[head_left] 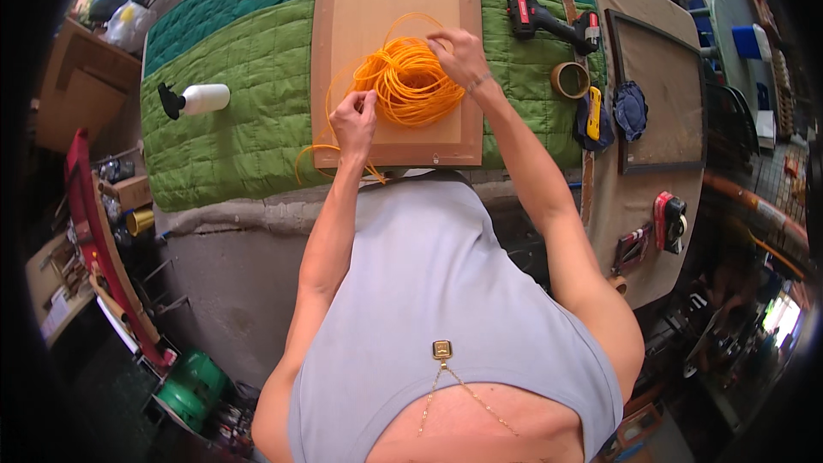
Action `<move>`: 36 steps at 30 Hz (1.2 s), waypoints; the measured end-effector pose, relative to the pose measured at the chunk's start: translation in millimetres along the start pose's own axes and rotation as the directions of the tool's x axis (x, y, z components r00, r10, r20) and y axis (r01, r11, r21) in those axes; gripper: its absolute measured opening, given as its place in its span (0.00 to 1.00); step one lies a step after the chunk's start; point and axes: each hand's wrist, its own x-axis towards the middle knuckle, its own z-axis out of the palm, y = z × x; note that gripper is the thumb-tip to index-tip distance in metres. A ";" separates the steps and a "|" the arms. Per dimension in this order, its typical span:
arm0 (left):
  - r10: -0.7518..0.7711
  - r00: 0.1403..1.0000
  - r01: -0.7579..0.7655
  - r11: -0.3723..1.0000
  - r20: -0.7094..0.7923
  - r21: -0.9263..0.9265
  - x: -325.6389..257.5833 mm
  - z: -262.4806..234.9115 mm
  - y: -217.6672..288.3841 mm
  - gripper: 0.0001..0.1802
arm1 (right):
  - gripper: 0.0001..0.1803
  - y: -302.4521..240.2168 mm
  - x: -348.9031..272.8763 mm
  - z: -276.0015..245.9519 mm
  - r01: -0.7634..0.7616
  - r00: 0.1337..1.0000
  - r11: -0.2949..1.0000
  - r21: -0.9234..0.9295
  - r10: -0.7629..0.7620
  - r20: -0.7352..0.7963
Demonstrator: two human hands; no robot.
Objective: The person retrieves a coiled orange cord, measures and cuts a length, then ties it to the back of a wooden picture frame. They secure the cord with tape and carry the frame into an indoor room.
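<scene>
A large coil of orange cord (417, 86) lies on a wooden framed panel (463, 0), which rests on a green quilted cover. My left hand (353, 124) is at the coil's near left side, its fingers pinched on the orange cord. Loose strands run past this hand and hang over the panel's near left corner. At the coil's far right edge is my right hand (461, 56), fingers curled together at a strand that loops over the top. What exactly lies between the right fingertips is too small to make out.
On the green quilt (249, 60) lies a white spray bottle (206, 99) at left. To the right are a cordless drill (549, 21), a roll of tape (570, 80), a yellow tool (593, 113) and a dark blue cloth (630, 110). A dark empty frame (660, 163) lies beyond them.
</scene>
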 end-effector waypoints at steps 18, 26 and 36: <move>0.008 0.976 -0.041 0.988 -0.216 -0.149 -4.4 27.8 -16.3 0.09 | 0.12 39.3 62.7 46.1 -0.040 0.803 0.998 0.044 0.006 0.596; -0.017 0.988 -0.014 0.980 -0.152 -0.197 0.4 17.7 -17.9 0.11 | 0.17 30.3 37.9 22.0 -0.360 0.868 0.918 0.167 0.264 0.420; 0.000 0.973 0.097 0.908 0.232 -0.407 7.4 -10.9 -34.5 0.17 | 0.14 25.6 15.0 -12.0 -0.339 0.828 0.912 0.231 0.173 0.534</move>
